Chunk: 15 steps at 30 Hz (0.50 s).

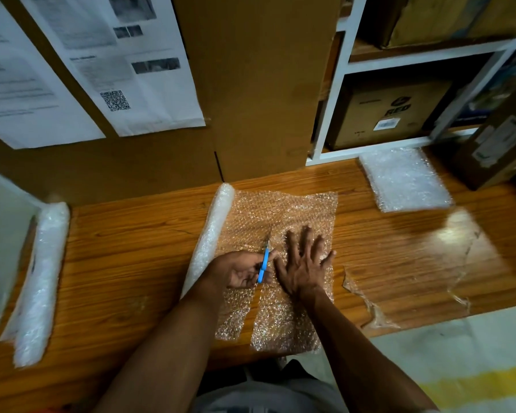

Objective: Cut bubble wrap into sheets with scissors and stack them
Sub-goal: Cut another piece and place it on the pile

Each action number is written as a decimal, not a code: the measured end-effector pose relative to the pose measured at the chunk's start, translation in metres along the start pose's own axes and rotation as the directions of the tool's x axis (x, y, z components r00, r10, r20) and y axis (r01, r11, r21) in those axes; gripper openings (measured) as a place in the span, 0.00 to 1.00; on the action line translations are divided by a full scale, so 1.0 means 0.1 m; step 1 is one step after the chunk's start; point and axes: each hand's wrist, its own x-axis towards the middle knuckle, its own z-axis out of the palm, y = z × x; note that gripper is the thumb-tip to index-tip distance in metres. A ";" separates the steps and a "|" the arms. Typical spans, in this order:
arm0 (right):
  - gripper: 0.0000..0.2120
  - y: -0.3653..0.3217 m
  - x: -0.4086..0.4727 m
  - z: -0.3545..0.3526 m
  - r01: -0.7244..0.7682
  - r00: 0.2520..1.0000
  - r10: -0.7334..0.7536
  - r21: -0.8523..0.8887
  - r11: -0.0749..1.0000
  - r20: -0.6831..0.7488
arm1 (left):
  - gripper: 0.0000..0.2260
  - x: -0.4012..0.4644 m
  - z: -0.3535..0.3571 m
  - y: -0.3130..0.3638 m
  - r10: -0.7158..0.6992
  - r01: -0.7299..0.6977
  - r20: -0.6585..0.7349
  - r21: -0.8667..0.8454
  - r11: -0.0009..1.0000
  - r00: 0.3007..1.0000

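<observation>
I see my left hand (242, 268) curled round the blue handles of the scissors (263, 265), gripping them, with the blades pointing away from me into the unrolled bubble wrap (280, 216). The blades lie just ahead of my left knuckles, and the tips are thin and hard to make out against the bubbles. A cut runs from the near edge of the wrap, which overhangs the wooden table (125, 234), up to the scissors, leaving a narrow gap between a left strip below my left wrist and a wider piece on the right. My right hand (306, 263) lies flat on that wider piece, fingers straight and spread, pressing it to the table just beside the scissors; it grasps nothing. The roll (210, 234) this wrap comes from lies touching the left edge of the sheet, just beyond my left forearm. A second roll (39, 281) lies well apart at the far left of the table. A stack of cut sheets (404, 178) rests at the far right, near the white shelving (334, 84) that holds cardboard boxes. Clear plastic film (405, 278) is spread on the table to the right of my right hand. A brown board with printed papers (125, 55) stands behind the table.
</observation>
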 end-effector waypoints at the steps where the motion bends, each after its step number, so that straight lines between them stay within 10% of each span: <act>1: 0.41 -0.02 -0.02 -0.01 -0.006 1.000 0.006 -0.002 1.000 -0.003 | 0.32 0.00 -0.01 0.00 0.001 -0.001 0.009 0.000 1.000 1.000; 15: 0.35 0.08 0.45 -0.14 0.081 0.997 -0.081 0.035 0.996 0.003 | 0.32 0.11 -0.09 -0.01 -0.012 0.011 0.015 0.014 1.000 1.000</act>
